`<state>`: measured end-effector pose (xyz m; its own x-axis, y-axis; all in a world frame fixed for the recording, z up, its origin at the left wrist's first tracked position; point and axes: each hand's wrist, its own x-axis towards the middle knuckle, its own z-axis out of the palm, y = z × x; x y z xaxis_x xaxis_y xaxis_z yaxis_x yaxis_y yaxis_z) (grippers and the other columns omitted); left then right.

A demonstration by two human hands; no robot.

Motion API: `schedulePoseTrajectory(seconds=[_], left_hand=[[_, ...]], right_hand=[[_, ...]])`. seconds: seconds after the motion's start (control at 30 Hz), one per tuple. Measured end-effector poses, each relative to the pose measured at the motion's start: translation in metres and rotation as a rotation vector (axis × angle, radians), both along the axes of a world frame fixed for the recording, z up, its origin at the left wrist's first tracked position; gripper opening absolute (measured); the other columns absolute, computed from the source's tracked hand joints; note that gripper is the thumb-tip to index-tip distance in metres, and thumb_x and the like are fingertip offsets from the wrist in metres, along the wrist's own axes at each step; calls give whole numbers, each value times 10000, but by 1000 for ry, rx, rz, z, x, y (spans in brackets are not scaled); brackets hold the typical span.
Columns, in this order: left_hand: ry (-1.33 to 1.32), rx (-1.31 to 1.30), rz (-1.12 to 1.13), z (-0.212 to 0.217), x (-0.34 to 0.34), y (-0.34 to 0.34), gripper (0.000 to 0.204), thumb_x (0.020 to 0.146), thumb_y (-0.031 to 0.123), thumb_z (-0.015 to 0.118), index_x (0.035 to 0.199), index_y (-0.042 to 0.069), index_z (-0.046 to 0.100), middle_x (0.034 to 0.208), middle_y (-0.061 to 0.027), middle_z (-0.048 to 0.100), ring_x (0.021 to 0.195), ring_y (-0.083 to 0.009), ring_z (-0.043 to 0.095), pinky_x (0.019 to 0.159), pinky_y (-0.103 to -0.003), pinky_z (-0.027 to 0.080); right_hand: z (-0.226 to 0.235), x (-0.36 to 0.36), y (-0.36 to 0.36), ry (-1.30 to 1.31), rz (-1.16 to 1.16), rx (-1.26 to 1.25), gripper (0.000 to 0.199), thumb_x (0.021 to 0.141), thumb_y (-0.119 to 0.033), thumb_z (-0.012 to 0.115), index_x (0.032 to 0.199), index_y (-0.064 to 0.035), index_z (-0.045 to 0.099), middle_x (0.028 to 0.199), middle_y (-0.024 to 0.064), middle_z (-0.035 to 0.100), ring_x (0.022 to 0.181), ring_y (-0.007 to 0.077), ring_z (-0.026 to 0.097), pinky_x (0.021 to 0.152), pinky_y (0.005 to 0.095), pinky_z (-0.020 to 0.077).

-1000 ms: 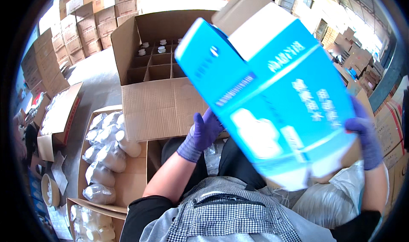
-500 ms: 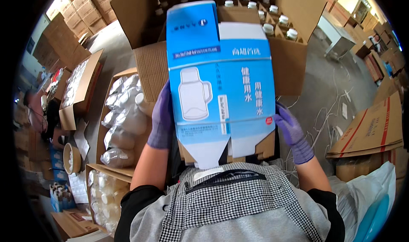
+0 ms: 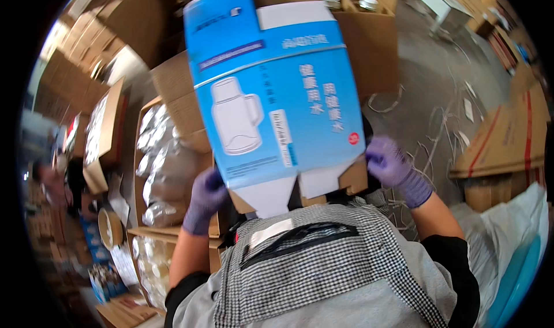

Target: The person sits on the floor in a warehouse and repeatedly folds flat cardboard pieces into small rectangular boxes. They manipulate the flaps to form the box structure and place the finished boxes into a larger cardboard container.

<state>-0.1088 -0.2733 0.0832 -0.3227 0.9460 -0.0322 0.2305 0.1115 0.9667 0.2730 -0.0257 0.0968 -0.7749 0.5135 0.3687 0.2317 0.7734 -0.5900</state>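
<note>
A blue folded-flat carton (image 3: 277, 114) with a white flask drawing and white flaps lies tilted in front of me. My left hand (image 3: 208, 198), in a purple knitted glove, is closed at its lower left edge, with some fingertips hidden there. At the lower right edge, my right hand (image 3: 392, 165), gloved alike, has its fingers curled in against the carton. Brown cardboard shows beneath the carton's lower flaps. Behind its upper end stands a large open cardboard box (image 3: 369, 54) with dividers and several white-capped items (image 3: 367, 4).
On the left, a cardboard box holds silvery wrapped flask liners (image 3: 170, 166); clear-wrapped pieces (image 3: 151, 264) fill another below it. Flattened cartons (image 3: 502, 135) and a white plastic sack (image 3: 505, 227) lie at right. White cords (image 3: 444, 117) trail over the floor.
The carton has turned counterclockwise and shifted left and up in view. My left hand has slid down its left edge; the right stays by the lower right. The whole view has tilted.
</note>
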Motion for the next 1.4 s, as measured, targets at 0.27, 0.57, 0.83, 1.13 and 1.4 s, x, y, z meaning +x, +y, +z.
schedulePoseTrajectory(seconds=[0.27,0.57,0.83,1.13,1.4], left_hand=[[-534,247,-26,17,9,-82,420,979,323,611,1267,29,529,1147,-123,655,990,-226,628,886,-362,513],[-638,100,207,3,-33,81,534,949,356,588,1345,2,541,1252,-148,635,1134,-277,635,988,-414,514],[-550,191,155,82,-19,129,492,928,354,603,1273,3,597,1140,-183,689,1025,-304,693,915,-429,572],[-622,55,1,26,-67,97,435,940,270,624,1282,4,593,1207,-116,662,1128,-247,625,1028,-393,481],[-66,450,192,27,-115,134,480,923,73,665,1357,-54,505,1288,-163,620,1140,-219,614,979,-335,497]], right_hand=[[38,70,-91,685,-11,-1236,90,870,6,707,941,-45,683,1138,135,630,1056,224,629,929,325,529],[127,49,-102,581,238,-1221,122,891,17,647,1013,22,638,1143,162,652,915,163,671,834,294,563],[130,111,-102,344,-215,-1119,114,870,-51,644,976,-18,616,944,106,682,657,76,549,562,208,421],[-3,225,-46,-634,-761,-154,404,847,-238,711,1210,-74,645,1194,165,640,1108,326,610,950,391,492],[83,-66,113,236,-173,138,502,881,-122,696,1355,-20,567,1352,182,597,1266,327,567,1067,384,448]])
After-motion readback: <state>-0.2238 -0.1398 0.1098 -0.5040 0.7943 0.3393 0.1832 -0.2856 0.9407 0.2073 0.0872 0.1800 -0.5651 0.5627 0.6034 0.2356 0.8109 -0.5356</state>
